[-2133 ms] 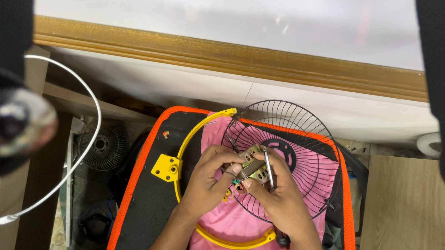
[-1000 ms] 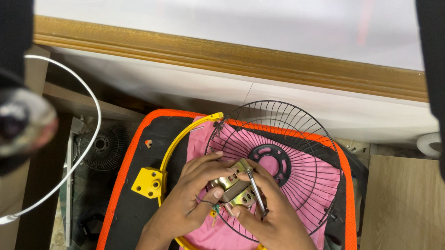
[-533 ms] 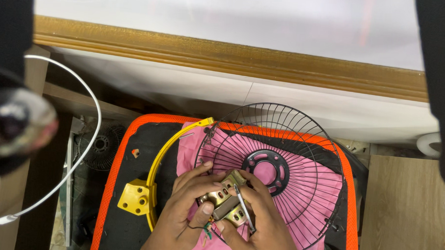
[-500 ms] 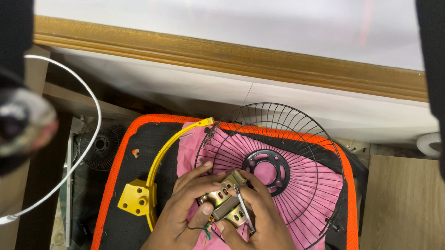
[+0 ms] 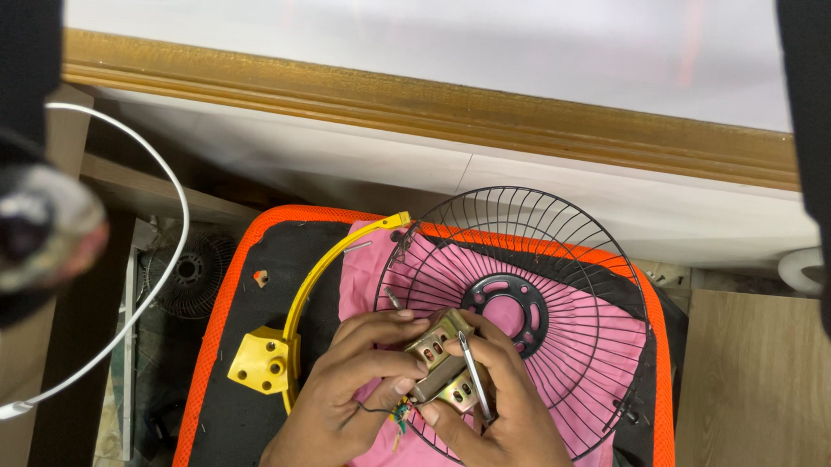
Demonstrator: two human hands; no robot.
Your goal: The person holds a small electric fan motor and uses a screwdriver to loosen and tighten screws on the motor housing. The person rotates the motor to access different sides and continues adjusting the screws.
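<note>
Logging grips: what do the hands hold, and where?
Both hands, left and right, hold a small metal motor by its sides.

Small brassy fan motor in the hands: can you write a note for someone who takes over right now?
Left hand: grips the small brass-coloured metal fan motor from its left side.
Right hand: grips the motor from the right and also holds a thin silver metal tool against it.
Coloured wires hang from the motor's lower end.
The motor is held above the round black wire fan guard, which lies on a pink cloth over a black mat with an orange edge.
A yellow plastic ring with a square bracket lies to the left.
Done: motor is off the guard.
Left: cannot tell.
</note>
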